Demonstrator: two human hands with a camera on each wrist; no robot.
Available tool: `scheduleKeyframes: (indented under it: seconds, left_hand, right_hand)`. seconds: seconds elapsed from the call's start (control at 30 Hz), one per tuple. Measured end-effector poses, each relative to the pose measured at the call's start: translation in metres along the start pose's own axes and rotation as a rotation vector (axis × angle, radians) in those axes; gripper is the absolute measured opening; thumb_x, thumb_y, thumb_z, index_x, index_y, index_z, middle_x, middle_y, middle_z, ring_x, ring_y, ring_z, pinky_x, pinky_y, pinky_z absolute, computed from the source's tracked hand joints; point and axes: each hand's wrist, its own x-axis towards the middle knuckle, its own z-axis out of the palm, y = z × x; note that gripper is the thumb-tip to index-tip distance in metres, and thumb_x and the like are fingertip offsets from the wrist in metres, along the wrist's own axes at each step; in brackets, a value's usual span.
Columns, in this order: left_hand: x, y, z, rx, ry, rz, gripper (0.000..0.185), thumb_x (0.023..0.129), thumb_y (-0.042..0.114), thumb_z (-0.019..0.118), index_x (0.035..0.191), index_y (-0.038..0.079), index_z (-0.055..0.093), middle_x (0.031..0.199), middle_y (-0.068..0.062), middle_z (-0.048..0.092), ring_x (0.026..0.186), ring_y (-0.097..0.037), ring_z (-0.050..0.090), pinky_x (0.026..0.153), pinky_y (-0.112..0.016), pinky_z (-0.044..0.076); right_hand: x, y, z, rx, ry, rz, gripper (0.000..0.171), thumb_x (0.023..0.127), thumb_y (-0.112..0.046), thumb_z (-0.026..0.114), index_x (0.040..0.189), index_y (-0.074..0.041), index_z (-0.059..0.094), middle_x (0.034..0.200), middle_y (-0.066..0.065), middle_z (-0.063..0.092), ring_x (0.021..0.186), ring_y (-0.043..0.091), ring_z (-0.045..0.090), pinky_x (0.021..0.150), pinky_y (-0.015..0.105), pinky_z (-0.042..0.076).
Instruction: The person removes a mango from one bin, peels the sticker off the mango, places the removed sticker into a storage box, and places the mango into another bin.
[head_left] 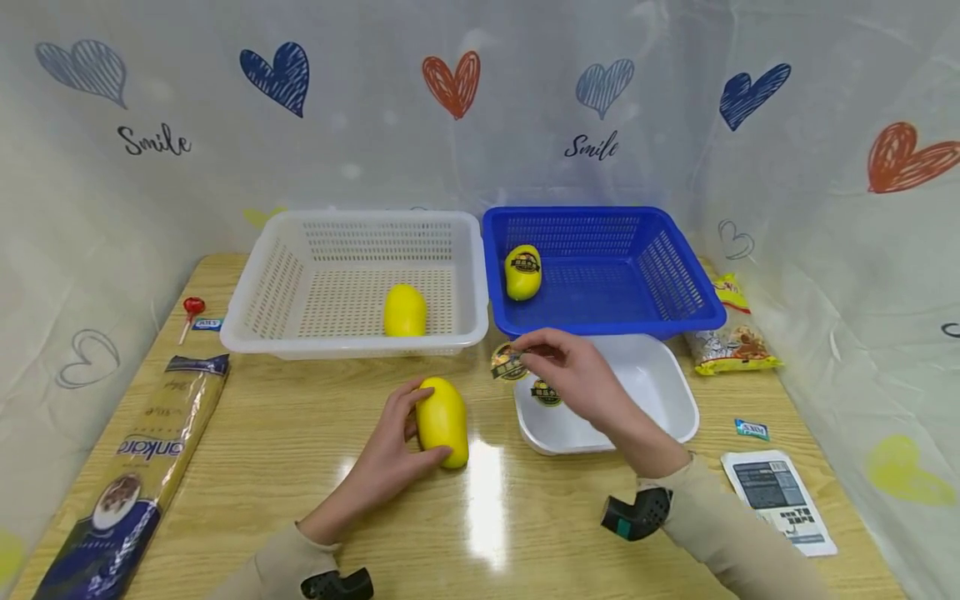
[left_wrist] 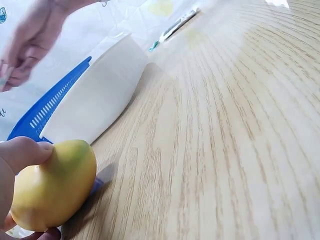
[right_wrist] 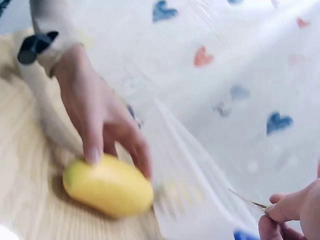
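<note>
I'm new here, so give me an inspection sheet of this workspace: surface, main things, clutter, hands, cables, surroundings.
Surface: wood-grain table, glossy, showing a bright reflection.
Job's things: one yellow mango in hand, a second mango in the white basket, a labelled mango in the blue basket; loose label in the white tub.
Clutter: lollipop, two small packets, long packet, snack bag, flat white pack.
Hands: left hand holds the yellow mango; right hand pinches a round label.
Cables: nothing seen.
Surroundings: pale sheeting printed with hearts and "Smile".
</note>
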Motion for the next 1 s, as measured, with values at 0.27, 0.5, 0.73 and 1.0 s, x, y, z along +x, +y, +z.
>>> scheduleKeyframes:
  seconds: [0.27,0.5,0.73,1.0]
  left_hand:
    - [0.0,-0.003,-0.001,-0.001,-0.02,0.009,0.077,0.077,0.009,0.084,0.141,0.004,0.04,0.156,-0.016,0.022,0.137,-0.034,0.036,0.098,-0.042,0.047]
    - [-0.001,-0.002,-0.002,0.016,-0.033,-0.011,0.076,0.079,0.013,0.083,0.141,0.006,0.041,0.155,-0.013,0.024,0.137,-0.034,0.036,0.099,-0.044,0.046]
    - [0.001,0.003,-0.004,0.034,-0.053,-0.043,0.077,0.079,0.012,0.083,0.143,0.005,0.039,0.156,-0.014,0.022,0.136,-0.032,0.037,0.1,-0.041,0.046]
    - [0.002,0.005,-0.003,0.031,-0.059,-0.034,0.078,0.077,0.009,0.083,0.142,0.005,0.04,0.155,-0.015,0.022,0.133,-0.031,0.04,0.098,-0.038,0.047]
  right_hand:
    - [0.0,0.051,-0.046,-0.012,-0.092,0.142,0.023,0.098,-0.007,0.058,0.119,-0.001,0.067,0.121,0.015,0.064,0.108,0.027,0.061,0.094,0.047,0.049]
    - [-0.001,0.081,-0.066,-0.097,-0.12,0.216,0.026,0.098,-0.007,0.057,0.121,0.001,0.066,0.123,0.018,0.062,0.108,0.029,0.058,0.092,0.049,0.049]
    - [0.007,0.1,-0.07,-0.167,-0.16,0.22,0.021,0.091,-0.003,0.064,0.111,0.003,0.069,0.108,0.017,0.065,0.095,0.023,0.058,0.082,0.036,0.052]
    - [0.011,0.108,-0.073,-0.237,-0.178,0.269,0.018,0.089,-0.004,0.067,0.106,0.003,0.069,0.1,0.013,0.062,0.091,0.022,0.054,0.075,0.03,0.05]
